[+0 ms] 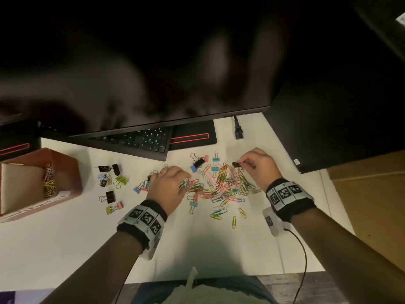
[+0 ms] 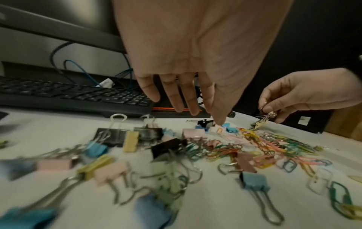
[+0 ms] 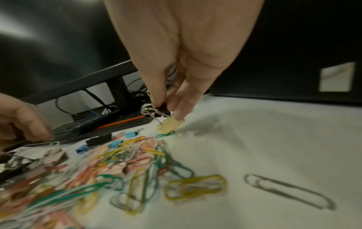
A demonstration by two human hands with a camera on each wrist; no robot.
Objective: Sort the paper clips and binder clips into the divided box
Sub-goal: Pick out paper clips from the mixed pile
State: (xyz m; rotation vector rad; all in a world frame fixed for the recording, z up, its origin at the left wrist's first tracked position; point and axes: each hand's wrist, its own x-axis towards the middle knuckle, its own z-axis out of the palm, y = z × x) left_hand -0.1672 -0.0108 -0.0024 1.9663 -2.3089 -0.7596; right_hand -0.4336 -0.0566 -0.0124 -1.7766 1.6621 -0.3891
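A heap of coloured paper clips (image 1: pixel 223 185) lies mid-table, with binder clips (image 1: pixel 109 178) scattered to its left. The brown divided box (image 1: pixel 72 172) stands at the far left; one compartment holds paper clips (image 1: pixel 49 181). My left hand (image 1: pixel 173 175) hovers over the heap's left edge with straight fingers (image 2: pixel 186 106), holding nothing. At the heap's far right side my right hand (image 1: pixel 241 163) pinches the wire handles of a small binder clip (image 3: pixel 170 124), its body just above the table. The left wrist view shows that clip (image 2: pixel 259 124) too.
A black keyboard (image 1: pixel 140 139) and a monitor stand base (image 1: pixel 192 134) lie just behind the clips, under an overhanging monitor (image 1: pixel 153 84). A power plug (image 1: pixel 238 130) and a black computer case (image 1: pixel 328 128) sit at the right. White tabletop (image 1: pixel 65 249) lies in front.
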